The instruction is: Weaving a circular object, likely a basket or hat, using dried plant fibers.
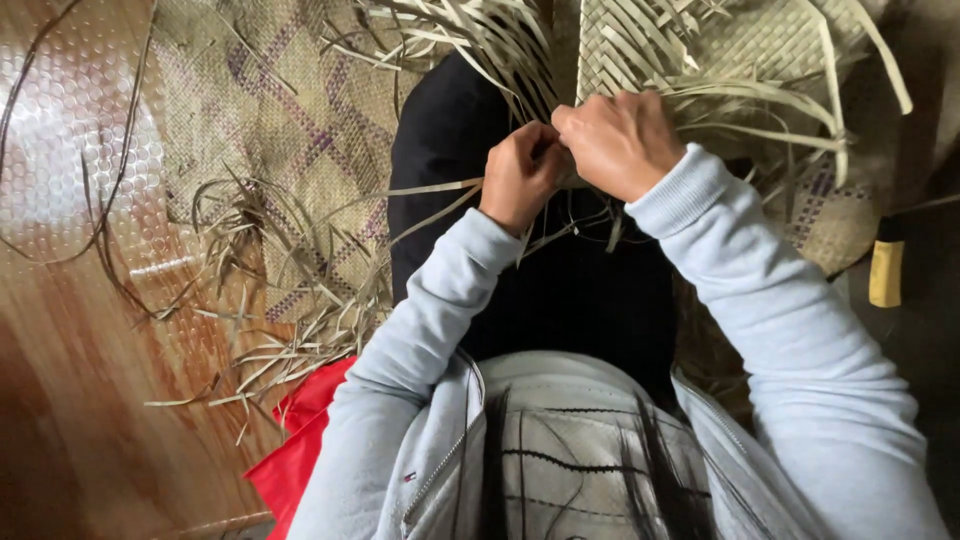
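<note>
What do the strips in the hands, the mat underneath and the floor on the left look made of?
Strips: dried palm or reed leaf, probably; pale, flat, matte, fraying.
Mat: the same plaited fibre, with purple-dyed bands.
Floor: glossy wood-look sheet, likely vinyl; embossed dots, bright glare.

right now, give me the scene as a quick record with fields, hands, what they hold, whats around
left hand: left hand closed, pinching pale flat strips at the mat's edge
right hand: right hand curled over the same strips, touching the left hand
work piece: partly woven mat, loose strip ends fanning out from it
lap: black cloth under the hands
floor: patterned woven mat on shiny brown floor
scraps: strip offcuts to the left
other: red item by left elbow; yellow object at right
</note>
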